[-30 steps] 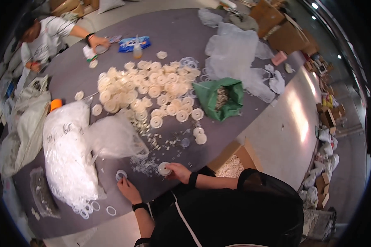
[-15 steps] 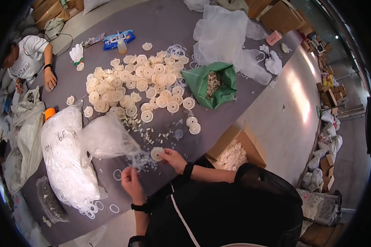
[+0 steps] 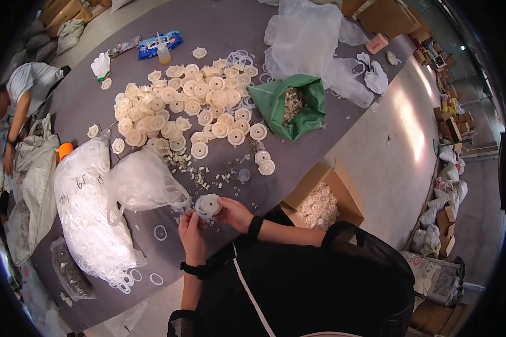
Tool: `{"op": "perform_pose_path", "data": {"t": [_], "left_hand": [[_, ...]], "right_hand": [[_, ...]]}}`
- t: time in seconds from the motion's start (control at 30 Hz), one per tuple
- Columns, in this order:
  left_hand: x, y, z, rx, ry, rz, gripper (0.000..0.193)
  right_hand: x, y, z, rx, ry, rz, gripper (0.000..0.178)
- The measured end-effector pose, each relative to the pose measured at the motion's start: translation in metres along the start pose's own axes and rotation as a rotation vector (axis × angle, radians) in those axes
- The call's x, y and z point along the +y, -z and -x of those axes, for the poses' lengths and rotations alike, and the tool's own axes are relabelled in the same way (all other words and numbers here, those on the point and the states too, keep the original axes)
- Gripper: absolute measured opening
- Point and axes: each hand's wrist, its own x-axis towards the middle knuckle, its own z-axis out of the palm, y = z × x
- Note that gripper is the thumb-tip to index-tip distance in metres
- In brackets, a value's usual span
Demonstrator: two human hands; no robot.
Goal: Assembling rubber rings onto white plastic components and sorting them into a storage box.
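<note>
My right hand [image 3: 235, 214] grips the edge of a round white plastic disc [image 3: 208, 205], which has a dark hole in its middle. Close at the disc's left rim is my left hand [image 3: 191, 231], fingertips pinched together. What they hold, if anything, is too small to make out. Beneath and beside the hands lie small clear rings [image 3: 181, 215]. Further off, a heap of similar cream-white discs [image 3: 146, 118] spreads across the table, with small white and metal pieces [image 3: 208, 178] scattered at its near side.
A clear plastic bag [image 3: 143, 182] and a full white sack [image 3: 90, 208] lie to the left. An open green bag [image 3: 287, 109] of small parts stands beyond the heap. Below the table's right edge, a cardboard box [image 3: 351, 196] holds more discs. A co-worker [image 3: 34, 84] bends at the far left.
My left hand has risen from the small rings to the disc's edge. The disc has shifted slightly toward the left and up. The co-worker's arm has left the table and reaches down.
</note>
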Motion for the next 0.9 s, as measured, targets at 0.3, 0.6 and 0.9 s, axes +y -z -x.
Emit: {"op": "perform_pose_path", "data": {"t": [0.3, 0.6, 0.9], "left_hand": [[-0.024, -0.009, 0.008, -0.184, -0.6, -1.18, 0.011], [-0.019, 0.011, 0.016, -0.148, -0.028, -0.246, 0.007], [0.006, 0.07, 0.014, 0.183, -0.097, -0.09, 0.01]], "right_hand": [[0.032, 0.004, -0.039, 0.102, 0.035, -0.256, 0.021], [0.04, -0.017, -0.046, 0.299, 0.206, 0.003, 0.03], [0.047, -0.031, -0.055, 0.25, 0.336, 0.902, 0.037]]}}
